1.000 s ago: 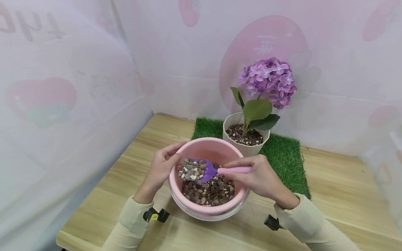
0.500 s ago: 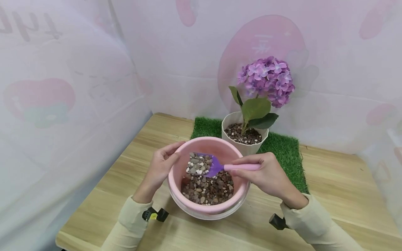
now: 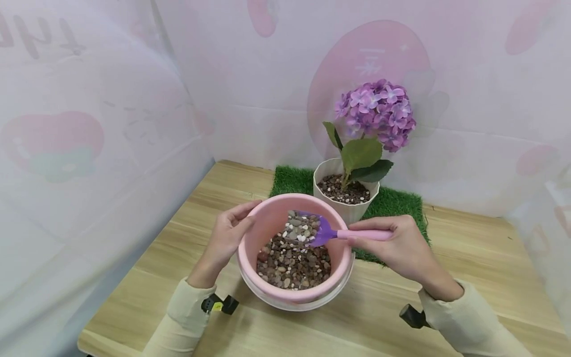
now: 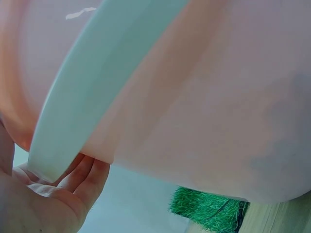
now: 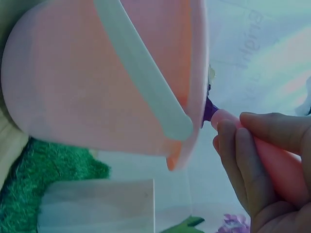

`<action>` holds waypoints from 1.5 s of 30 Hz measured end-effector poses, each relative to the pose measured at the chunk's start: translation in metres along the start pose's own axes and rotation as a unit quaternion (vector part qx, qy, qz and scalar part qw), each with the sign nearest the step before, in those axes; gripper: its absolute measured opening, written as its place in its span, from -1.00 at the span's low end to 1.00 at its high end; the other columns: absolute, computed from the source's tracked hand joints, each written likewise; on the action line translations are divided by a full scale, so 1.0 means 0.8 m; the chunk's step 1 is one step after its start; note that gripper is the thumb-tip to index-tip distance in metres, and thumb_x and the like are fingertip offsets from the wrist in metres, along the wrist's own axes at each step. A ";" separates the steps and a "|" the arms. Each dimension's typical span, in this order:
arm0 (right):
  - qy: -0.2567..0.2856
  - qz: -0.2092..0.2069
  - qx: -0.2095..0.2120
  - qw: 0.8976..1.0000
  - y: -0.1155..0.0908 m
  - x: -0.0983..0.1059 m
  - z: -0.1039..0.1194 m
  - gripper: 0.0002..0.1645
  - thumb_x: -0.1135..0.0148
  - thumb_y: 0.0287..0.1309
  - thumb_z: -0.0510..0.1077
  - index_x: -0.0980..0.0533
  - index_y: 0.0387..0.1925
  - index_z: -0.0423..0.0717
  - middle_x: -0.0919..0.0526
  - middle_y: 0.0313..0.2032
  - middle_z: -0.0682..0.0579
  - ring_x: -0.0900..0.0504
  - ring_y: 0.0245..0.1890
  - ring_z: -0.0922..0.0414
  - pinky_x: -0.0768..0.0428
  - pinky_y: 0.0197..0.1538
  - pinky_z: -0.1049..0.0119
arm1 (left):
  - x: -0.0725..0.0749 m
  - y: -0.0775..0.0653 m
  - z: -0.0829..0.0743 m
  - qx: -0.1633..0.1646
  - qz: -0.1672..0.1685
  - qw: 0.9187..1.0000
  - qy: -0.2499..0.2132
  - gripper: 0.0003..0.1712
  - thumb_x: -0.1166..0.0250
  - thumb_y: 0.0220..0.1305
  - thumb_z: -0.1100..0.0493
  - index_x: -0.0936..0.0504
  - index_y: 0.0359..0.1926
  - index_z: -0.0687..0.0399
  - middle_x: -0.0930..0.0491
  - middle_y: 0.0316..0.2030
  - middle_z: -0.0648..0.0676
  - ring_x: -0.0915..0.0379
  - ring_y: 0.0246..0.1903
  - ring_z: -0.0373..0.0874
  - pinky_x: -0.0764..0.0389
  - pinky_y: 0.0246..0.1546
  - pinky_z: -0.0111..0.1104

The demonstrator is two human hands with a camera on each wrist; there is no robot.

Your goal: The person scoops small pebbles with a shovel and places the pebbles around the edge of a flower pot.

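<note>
In the head view a pink bucket stands on the table with pebbles in its bottom. My left hand grips the bucket's left rim. The left wrist view shows those fingers curled behind the rim, beside the pale bucket handle. My right hand holds a small trowel by its pink handle, thumb and fingers wrapped around it. The trowel's purple blade is level above the bucket's opening, heaped with brown and white pebbles. Part of the blade is hidden under them.
Behind the bucket, a white pot holds a purple hydrangea on a green turf mat. The wooden table extends to the right. Printed white cloth closes off the back and left.
My right hand has drawn the loaded trowel rightward across the bucket's opening, from near its left rim toward its right side. The left hand keeps its grip on the rim.
</note>
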State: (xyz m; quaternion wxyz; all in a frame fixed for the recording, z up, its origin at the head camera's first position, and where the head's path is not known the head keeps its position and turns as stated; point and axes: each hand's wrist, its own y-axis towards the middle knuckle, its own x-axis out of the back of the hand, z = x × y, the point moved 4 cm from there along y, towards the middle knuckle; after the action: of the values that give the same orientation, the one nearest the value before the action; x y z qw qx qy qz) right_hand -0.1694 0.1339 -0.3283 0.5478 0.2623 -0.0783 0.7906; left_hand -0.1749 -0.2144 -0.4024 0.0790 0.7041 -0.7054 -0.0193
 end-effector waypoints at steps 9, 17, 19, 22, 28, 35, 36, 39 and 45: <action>-0.049 -0.038 0.003 0.998 -0.014 0.032 -0.003 -0.74 -0.59 0.17 0.01 -0.81 -0.08 0.14 -0.88 -0.20 0.17 -0.84 -0.19 0.32 -0.82 -0.30 0.42 | -0.001 0.000 0.000 0.006 0.002 1.000 0.000 -0.51 -0.20 0.49 0.33 -0.53 0.39 0.33 -0.62 0.27 0.40 -0.73 0.08 -0.05 -0.84 0.02 -0.32; -0.076 -0.071 -0.011 0.995 -0.021 0.058 -0.008 -0.69 -0.59 0.16 -0.04 -0.81 -0.05 0.02 -0.89 -0.22 0.09 -0.84 -0.27 0.34 -0.69 -0.55 0.44 | 0.001 0.001 0.001 -0.007 0.002 1.000 0.003 -0.51 -0.21 0.50 0.32 -0.54 0.38 0.33 -0.61 0.30 0.36 -0.71 0.11 -0.12 -0.82 0.04 -0.36; -0.075 -0.079 -0.012 0.994 -0.021 0.065 -0.009 -0.69 -0.59 0.17 -0.05 -0.80 -0.05 0.00 -0.89 -0.23 0.12 -0.85 -0.28 0.31 -0.68 -0.56 0.43 | 0.001 0.001 0.002 -0.007 0.002 1.000 0.003 -0.51 -0.22 0.50 0.32 -0.54 0.39 0.32 -0.61 0.30 0.36 -0.71 0.10 -0.11 -0.82 0.04 -0.36; -0.068 -0.089 -0.025 0.993 -0.021 0.075 -0.010 -0.69 -0.58 0.19 -0.04 -0.80 -0.04 -0.01 -0.88 -0.25 0.22 -0.86 -0.27 0.27 -0.66 -0.57 0.45 | 0.001 0.002 0.002 -0.007 0.003 1.000 0.004 -0.51 -0.22 0.50 0.32 -0.54 0.39 0.32 -0.61 0.30 0.36 -0.71 0.10 -0.11 -0.82 0.04 -0.36; -0.072 -0.092 -0.056 0.992 -0.013 0.087 -0.016 -0.61 -0.54 0.23 0.07 -0.78 0.02 0.00 -0.87 -0.25 0.28 -0.82 -0.39 0.33 -0.53 -0.67 0.37 | 0.001 0.001 -0.001 -0.008 0.003 1.000 0.003 -0.51 -0.21 0.50 0.33 -0.53 0.39 0.35 -0.60 0.31 0.38 -0.70 0.12 -0.12 -0.81 0.05 -0.38; -0.071 -0.088 -0.071 0.991 0.003 0.090 -0.026 -0.56 -0.53 0.22 0.16 -0.78 0.04 0.04 -0.87 -0.24 0.26 -0.84 -0.32 0.29 -0.54 -0.64 0.40 | 0.002 0.000 0.001 0.001 0.003 1.000 -0.001 -0.51 -0.21 0.49 0.32 -0.54 0.39 0.33 -0.60 0.31 0.37 -0.70 0.13 -0.07 -0.81 0.06 -0.37; -0.072 -0.085 -0.072 0.991 0.005 0.090 -0.027 -0.54 -0.52 0.22 0.17 -0.77 0.05 0.04 -0.88 -0.22 0.24 -0.85 -0.29 0.30 -0.62 -0.53 0.46 | 0.002 0.000 0.001 0.002 0.003 1.000 -0.001 -0.51 -0.21 0.50 0.32 -0.54 0.39 0.32 -0.60 0.31 0.37 -0.70 0.13 -0.06 -0.81 0.06 -0.37; -0.072 -0.080 -0.082 0.991 0.012 0.090 -0.031 -0.49 -0.51 0.21 0.22 -0.76 0.08 0.03 -0.88 -0.19 0.18 -0.84 -0.20 0.33 -0.70 -0.23 0.56 | 0.002 0.000 0.001 0.000 0.002 1.000 -0.001 -0.51 -0.22 0.49 0.32 -0.54 0.39 0.32 -0.60 0.31 0.36 -0.70 0.13 -0.08 -0.81 0.06 -0.39; -0.084 -0.072 -0.094 0.989 0.027 0.089 -0.037 -0.44 -0.52 0.18 0.26 -0.77 0.07 0.02 -0.88 -0.17 0.12 -0.82 -0.18 0.39 -0.66 -0.25 0.54 | 0.001 0.000 0.000 -0.006 0.002 1.000 -0.004 -0.51 -0.21 0.49 0.34 -0.55 0.38 0.34 -0.60 0.31 0.36 -0.69 0.11 -0.19 -0.80 0.07 -0.41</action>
State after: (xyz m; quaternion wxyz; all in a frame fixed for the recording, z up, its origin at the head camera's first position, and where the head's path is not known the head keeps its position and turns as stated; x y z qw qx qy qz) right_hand -0.2171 0.1963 -0.3146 0.6169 0.2803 -0.1794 0.7132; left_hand -0.1752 -0.2153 -0.4023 0.0804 0.7019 -0.7073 -0.0260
